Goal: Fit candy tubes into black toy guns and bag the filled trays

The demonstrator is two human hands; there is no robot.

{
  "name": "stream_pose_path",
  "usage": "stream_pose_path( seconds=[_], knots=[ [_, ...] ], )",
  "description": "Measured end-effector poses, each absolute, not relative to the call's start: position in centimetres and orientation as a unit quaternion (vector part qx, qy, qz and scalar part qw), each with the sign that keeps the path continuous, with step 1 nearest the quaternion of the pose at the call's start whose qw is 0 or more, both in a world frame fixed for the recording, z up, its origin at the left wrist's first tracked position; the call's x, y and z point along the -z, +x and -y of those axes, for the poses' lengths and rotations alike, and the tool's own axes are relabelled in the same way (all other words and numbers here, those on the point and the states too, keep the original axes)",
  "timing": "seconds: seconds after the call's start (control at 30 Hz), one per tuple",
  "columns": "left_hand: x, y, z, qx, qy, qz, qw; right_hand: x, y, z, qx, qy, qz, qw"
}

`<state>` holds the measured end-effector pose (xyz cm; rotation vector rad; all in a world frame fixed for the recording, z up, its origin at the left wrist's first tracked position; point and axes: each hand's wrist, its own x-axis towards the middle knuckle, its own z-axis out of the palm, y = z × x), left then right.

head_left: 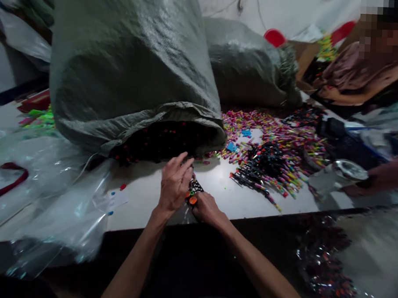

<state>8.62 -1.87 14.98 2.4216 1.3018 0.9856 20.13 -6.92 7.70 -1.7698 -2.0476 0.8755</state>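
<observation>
— What is that big grey thing lying across the table (217,185)?

— A woven plastic sack (130,71), coarse and faintly shiny, creased in broad folds. Its rolled mouth gapes toward the person, and dark little pieces with red and green dots spill out of it. A second sack (252,68) of the same weave slumps behind it.

— And the hands?

— Both meet at the table's near edge, just in front of the sack's mouth. The left hand (175,183) arches from above, wrist raised, fingers curled down and pinched on a small black lattice-like piece (193,189) with orange and green caps. The right hand (207,208) lies lower, knuckles up, closed around the same piece from the near side. Its fingertips are hidden, so I would only say it seems to grip from beneath.

— What else is on the table?

— To the right, a loose heap of small sticks (281,139), pink, yellow and green, with a tangle of black pieces (264,163) in the middle. On the left, crinkled clear plastic film (64,213) hangs over the edge.

— Anyone else there?

— A person sits at the far right, and another person's hand (355,189) rests on the table beside a shiny round lid (350,168).
</observation>
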Motion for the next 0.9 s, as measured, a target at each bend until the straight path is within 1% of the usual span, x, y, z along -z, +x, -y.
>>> stream_pose_path(
  seconds=[0.07, 0.13, 0.17, 0.23, 0.3, 0.37, 0.43, 0.47, 0.5, 0.53, 0.6, 0.67, 0.73, 0.8, 0.9],
  knots=[
    [-14.8, 8.3, 3.0, -0.359, 0.818, -0.442, 0.08, -8.2, 23.6, 7.6, -0.296, -0.617, 0.702, 0.198],
    [-14.4, 8.1, 4.0, -0.36, 0.83, -0.423, 0.05, -8.5, 28.5, 8.7, -0.234, -0.673, 0.669, 0.21],
    [-14.2, 8.1, 4.3, -0.354, 0.839, -0.41, 0.042, -8.6, 31.1, 9.3, -0.184, -0.724, 0.64, 0.178],
    [-13.7, 8.2, 4.5, -0.338, 0.854, -0.393, 0.045, -8.5, 35.8, 10.1, -0.097, -0.798, 0.59, 0.076],
    [-13.5, 8.4, 4.2, -0.337, 0.854, -0.392, 0.063, -8.3, 38.7, 10.4, -0.067, -0.813, 0.578, 0.019],
    [-13.5, 8.6, 3.8, -0.339, 0.849, -0.397, 0.08, -8.1, 39.7, 10.4, -0.071, -0.805, 0.589, 0.016],
    [-13.5, 8.6, 3.7, -0.341, 0.846, -0.4, 0.088, -7.8, 39.0, 10.1, -0.079, -0.794, 0.602, 0.026],
    [-13.4, 8.6, 3.8, -0.338, 0.846, -0.401, 0.091, -7.7, 38.1, 9.8, -0.098, -0.786, 0.609, 0.048],
    [-13.4, 8.5, 3.9, -0.335, 0.847, -0.401, 0.093, -7.5, 37.0, 9.5, -0.134, -0.774, 0.612, 0.09],
    [-13.4, 8.4, 4.1, -0.331, 0.849, -0.401, 0.094, -7.2, 35.6, 9.1, -0.189, -0.759, 0.605, 0.151],
    [-13.4, 8.2, 4.4, -0.32, 0.852, -0.402, 0.097, -6.6, 32.5, 8.1, -0.342, -0.7, 0.554, 0.292],
    [-13.5, 8.1, 4.5, -0.312, 0.855, -0.402, 0.099, -5.8, 29.1, 6.9, -0.474, -0.619, 0.489, 0.391],
    [-13.6, 8.1, 4.5, -0.307, 0.857, -0.402, 0.102, -5.2, 26.1, 5.5, -0.534, -0.559, 0.451, 0.445],
    [-13.6, 8.1, 4.4, -0.306, 0.857, -0.401, 0.103, -4.6, 23.9, 4.3, -0.541, -0.531, 0.443, 0.478],
    [-13.6, 8.0, 4.4, -0.304, 0.858, -0.4, 0.105, -4.0, 22.7, 2.9, -0.525, -0.526, 0.473, 0.473]
  ],
)
